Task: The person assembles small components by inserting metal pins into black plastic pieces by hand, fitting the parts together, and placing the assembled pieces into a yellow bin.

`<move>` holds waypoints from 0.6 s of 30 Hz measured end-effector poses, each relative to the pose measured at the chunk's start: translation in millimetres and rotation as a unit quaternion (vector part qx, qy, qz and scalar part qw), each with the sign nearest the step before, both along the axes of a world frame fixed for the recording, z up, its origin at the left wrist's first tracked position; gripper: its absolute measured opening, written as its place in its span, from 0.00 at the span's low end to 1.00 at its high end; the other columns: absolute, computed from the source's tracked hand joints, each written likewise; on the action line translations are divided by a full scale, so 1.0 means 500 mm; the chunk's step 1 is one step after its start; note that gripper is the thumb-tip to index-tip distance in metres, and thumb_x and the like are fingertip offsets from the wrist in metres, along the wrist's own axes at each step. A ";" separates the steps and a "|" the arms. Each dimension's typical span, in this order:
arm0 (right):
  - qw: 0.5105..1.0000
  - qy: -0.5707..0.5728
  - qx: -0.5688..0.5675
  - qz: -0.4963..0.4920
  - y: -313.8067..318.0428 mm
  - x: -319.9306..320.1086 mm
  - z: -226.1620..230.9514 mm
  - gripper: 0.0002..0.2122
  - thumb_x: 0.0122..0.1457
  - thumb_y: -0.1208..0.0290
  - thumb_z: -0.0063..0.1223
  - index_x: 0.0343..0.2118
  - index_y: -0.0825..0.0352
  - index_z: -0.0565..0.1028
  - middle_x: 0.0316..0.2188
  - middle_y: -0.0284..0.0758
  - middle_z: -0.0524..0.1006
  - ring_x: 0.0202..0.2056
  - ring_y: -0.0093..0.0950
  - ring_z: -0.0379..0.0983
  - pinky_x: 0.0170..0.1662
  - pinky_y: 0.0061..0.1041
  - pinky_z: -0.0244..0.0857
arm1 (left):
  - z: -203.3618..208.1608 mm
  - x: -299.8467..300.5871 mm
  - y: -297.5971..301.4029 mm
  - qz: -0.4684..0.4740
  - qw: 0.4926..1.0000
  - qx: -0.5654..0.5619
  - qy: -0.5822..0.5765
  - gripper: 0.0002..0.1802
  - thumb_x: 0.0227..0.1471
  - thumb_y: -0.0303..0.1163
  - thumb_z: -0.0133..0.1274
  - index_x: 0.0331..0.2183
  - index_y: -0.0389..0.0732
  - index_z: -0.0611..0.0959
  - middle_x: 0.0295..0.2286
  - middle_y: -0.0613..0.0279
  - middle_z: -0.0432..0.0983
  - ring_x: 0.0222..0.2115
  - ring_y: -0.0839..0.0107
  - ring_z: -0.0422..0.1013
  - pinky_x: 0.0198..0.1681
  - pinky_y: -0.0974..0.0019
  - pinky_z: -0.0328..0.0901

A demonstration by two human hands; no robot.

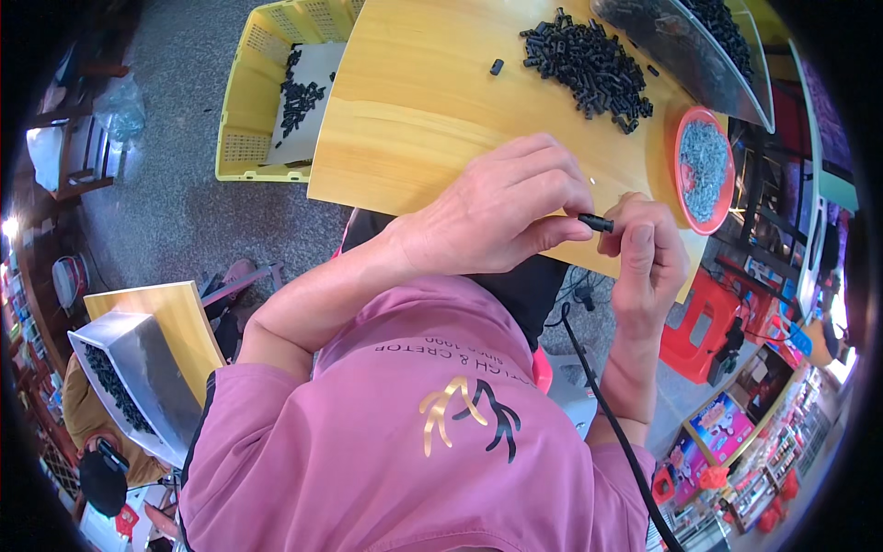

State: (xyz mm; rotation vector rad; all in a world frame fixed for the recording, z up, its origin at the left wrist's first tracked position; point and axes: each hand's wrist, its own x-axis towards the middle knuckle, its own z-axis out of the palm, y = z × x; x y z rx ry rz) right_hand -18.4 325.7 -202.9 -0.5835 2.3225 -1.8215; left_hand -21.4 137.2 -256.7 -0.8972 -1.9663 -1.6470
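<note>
In front of me, over the table's near edge, my left hand [515, 198] pinches a small black tubular plastic piece [596, 223] between thumb and fingertips. Its far end points toward my right hand [648, 262], whose fingers are curled and closed right beside that end. Whatever lies between those right fingertips is hidden. A heap of similar black pieces [589, 69] lies farther back on the wooden table [414, 101], with one loose black piece [497, 67] to its left. Beside my right hand stands a red bowl [682, 175] of small silvery metal parts [704, 170].
A clear plastic bin [681, 55] with more black pieces stands at the back right. Left of the table, a yellow crate [235, 110] on the floor holds scattered black pieces. A red stool [699, 322] is at the right. A black cable [612, 414] runs by my right arm.
</note>
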 end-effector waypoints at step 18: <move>0.976 0.157 0.134 0.070 0.024 -0.032 0.011 0.06 0.57 0.72 0.54 0.27 0.69 0.73 0.22 0.34 0.72 0.24 0.25 0.68 0.26 0.23 0.60 | -0.009 0.001 0.006 -0.047 0.998 -0.003 -0.044 0.11 0.56 0.36 0.52 0.33 0.37 0.74 0.28 0.58 0.70 0.31 0.57 0.69 0.35 0.60 0.65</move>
